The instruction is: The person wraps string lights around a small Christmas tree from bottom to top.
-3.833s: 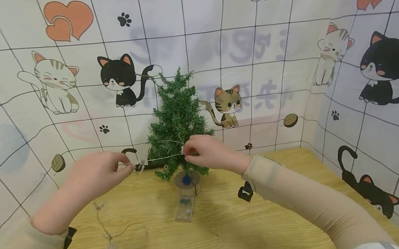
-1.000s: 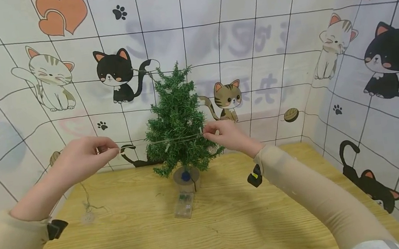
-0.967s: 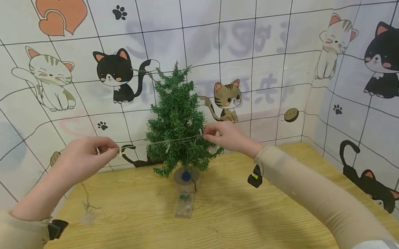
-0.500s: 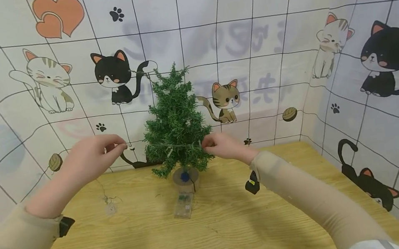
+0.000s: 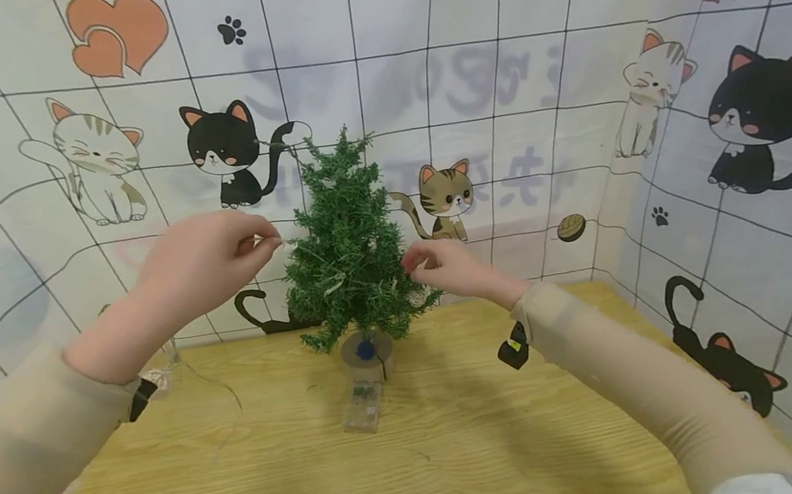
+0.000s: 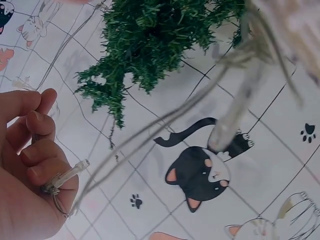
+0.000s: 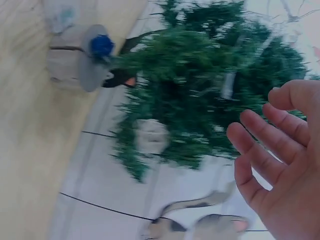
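You've got the left hand (image 5: 202,257) up at the near left of the artificial Christmas tree (image 5: 346,245), thumb and forefinger pinched together on the light string (image 6: 50,189), one clear bulb (image 6: 72,174) sitting against your curled fingers. From there the string runs onto the tree and across its front branches. Over at the tree's right side, your right hand (image 5: 453,270) is empty, fingers loosely bent and apart; whether a fingertip brushes the needles, you can't tell. Below, the round wooden base (image 5: 354,369) holds the trunk upright, a blue piece (image 5: 365,350) on its top. Just in front, the clear plastic box (image 5: 362,421) lies on the wooden table (image 5: 427,485), greenish patches showing inside its far end, too unclear to name. One pale ball (image 5: 418,297) hangs at the lower right branches; another (image 5: 158,381) is by your left wrist, near slack string.
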{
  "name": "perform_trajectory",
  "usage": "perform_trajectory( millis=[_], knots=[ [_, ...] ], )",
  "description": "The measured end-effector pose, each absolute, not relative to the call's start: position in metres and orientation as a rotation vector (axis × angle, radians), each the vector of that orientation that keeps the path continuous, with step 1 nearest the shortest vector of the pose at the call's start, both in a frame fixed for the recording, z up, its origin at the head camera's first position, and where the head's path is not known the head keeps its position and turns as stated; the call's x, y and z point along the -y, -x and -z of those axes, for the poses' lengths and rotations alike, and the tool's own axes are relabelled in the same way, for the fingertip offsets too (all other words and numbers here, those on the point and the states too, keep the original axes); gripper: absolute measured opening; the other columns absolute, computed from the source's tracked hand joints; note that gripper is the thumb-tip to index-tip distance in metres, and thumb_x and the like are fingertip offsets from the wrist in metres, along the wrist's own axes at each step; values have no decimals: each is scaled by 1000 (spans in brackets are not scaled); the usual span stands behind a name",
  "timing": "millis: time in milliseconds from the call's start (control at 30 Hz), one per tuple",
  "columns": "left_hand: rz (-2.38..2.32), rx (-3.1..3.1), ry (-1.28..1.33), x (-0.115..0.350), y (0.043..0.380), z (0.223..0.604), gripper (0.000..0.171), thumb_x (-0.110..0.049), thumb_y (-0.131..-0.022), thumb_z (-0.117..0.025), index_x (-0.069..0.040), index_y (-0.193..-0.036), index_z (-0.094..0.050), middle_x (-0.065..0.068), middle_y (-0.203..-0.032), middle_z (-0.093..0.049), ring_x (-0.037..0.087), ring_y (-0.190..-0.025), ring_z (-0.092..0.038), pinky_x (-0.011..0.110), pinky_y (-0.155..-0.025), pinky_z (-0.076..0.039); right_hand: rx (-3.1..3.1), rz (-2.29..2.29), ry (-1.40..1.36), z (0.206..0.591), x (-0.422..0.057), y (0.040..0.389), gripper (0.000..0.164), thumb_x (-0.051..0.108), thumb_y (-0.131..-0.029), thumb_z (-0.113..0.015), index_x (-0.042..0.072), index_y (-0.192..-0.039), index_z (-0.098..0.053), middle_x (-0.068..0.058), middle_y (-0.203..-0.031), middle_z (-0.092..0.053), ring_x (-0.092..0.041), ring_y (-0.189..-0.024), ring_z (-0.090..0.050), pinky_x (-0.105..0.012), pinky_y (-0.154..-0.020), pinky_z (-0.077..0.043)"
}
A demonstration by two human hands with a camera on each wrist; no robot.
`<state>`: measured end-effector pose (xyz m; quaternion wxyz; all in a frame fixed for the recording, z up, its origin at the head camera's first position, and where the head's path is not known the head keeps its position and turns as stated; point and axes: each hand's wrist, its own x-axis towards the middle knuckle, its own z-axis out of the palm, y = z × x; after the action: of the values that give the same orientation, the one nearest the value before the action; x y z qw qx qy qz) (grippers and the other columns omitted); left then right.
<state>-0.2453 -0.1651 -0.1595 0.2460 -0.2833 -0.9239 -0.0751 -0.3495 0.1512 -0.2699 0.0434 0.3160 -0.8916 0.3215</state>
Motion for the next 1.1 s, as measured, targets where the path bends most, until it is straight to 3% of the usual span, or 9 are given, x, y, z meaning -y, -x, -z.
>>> perform_trajectory(
  millis=[233, 400, 533, 667, 900, 1100],
  knots=[
    [98, 2491, 834, 141, 240, 139, 18, -20, -97, -56, -18, -99, -74, -4, -65, -54, 15, -53, -41, 32, -49, -29, 2563, -935, -1109, 215, -137, 324, 26, 21, -98, -57, 9, -121, -63, -4, -113, -66, -14, -97, -60, -37, -79, -48],
    [72, 2506, 844, 124, 239, 128, 19, -20, -97, -55, -20, -100, -74, -4, -67, -57, 16, -54, -45, 33, -48, -32, 2490, -1064, -1221, 183, -118, 309, 30, 23, -101, -54, 8, -126, -60, -4, -119, -64, -12, -106, -58, -34, -88, -46],
    [100, 2500, 836, 117, 241, 124, 21, -20, -97, -54, -18, -103, -74, -2, -65, -56, 17, -55, -45, 32, -49, -32, 2489, -1264, -1233, 167, -106, 303, 33, 23, -102, -51, 7, -131, -56, -5, -127, -60, -13, -113, -56, -31, -97, -43],
    [143, 2472, 832, 114, 246, 123, 22, -20, -97, -54, -17, -103, -74, -1, -62, -52, 18, -53, -42, 32, -49, -29, 2495, -1485, -1174, 156, -100, 299, 32, 19, -102, -52, 7, -131, -53, -6, -123, -63, -19, -114, -58, -33, -101, -41],
    [217, 2476, 815, 111, 252, 121, 24, -20, -97, -52, -18, -104, -74, -1, -65, -55, 18, -55, -43, 34, -54, -30, 2484, -1609, -1012, 146, -97, 294, 15, 12, -101, -48, 5, -114, -53, -9, -103, -71, -22, -105, -63, -34, -94, -42],
    [244, 2479, 831, 108, 258, 121, 25, -19, -97, -51, -15, -106, -74, 0, -64, -55, 18, -54, -43, 32, -51, -31, 2462, -1672, -965, 144, -96, 295, 12, 13, -99, -51, 7, -110, -53, -9, -98, -72, -27, -102, -62, -37, -86, -43]
  ],
)
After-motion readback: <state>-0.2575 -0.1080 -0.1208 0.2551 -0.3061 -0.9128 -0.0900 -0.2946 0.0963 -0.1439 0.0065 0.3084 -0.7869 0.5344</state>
